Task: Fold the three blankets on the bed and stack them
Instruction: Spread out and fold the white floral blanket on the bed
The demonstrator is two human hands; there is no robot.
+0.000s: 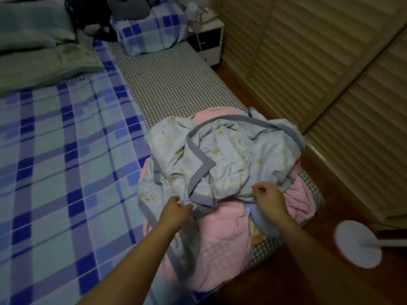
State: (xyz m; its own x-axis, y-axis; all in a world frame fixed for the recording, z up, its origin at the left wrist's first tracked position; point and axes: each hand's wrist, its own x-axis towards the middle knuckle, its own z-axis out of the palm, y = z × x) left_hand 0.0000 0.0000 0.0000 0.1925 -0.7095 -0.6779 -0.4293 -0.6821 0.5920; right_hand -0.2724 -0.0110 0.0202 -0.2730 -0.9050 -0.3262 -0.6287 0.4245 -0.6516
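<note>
on the bed's (171,84) near corner the crumpled blue blanket (231,155) lay atop the pink one (222,245). both hands met its near edge, the left hand (176,209) pinching the grey border, the right hand (267,198) curled, grip unclear.

Two blankets show plainly: one floral blue blanket (222,155), one pink quilted blanket (222,245). Two pillows: one green pillow (33,25), one plaid pillow (152,29). One nightstand (209,38).

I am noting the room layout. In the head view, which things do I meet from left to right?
green pillow → blue plaid sheet → checkered mattress → crumpled floral blanket → louvered wardrobe doors
</note>
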